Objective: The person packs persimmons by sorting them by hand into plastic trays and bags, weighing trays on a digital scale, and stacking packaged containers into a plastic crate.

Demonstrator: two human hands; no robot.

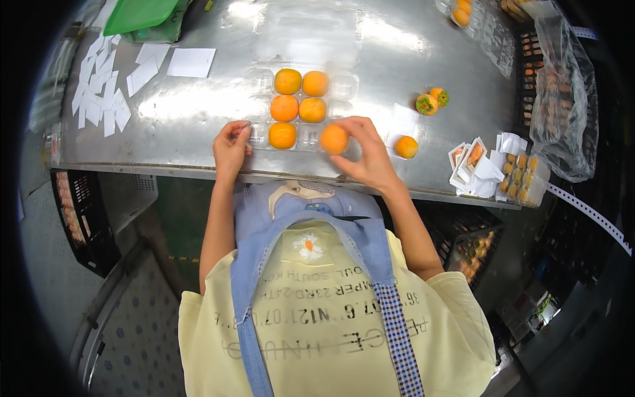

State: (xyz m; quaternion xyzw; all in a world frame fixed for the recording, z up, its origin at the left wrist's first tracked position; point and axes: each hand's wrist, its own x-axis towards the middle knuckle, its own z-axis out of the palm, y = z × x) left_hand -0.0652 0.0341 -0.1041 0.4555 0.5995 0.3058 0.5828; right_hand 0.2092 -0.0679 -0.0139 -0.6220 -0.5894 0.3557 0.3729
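Observation:
In my right hand [364, 155] is an orange persimmon [334, 139], held between thumb and fingers beside the near right compartment of a clear plastic tray [308, 138]. Five persimmons sit in the tray's middle columns, one of them the near left persimmon [282, 135]. My left hand [231, 147] is at the tray's near left edge, thumb and fingers pinched together; whether they grip the plastic is too small to tell. A loose persimmon [406, 147] lies just right of my right hand, by a white paper [403, 123].
Two persimmons [426, 104] lie farther right. Printed cards [471, 157] and a filled clear pack [519, 178] are at the right edge. White slips [99, 86] and a green lid [137, 16] are at left. Crates stand below, including a black crate [83, 218].

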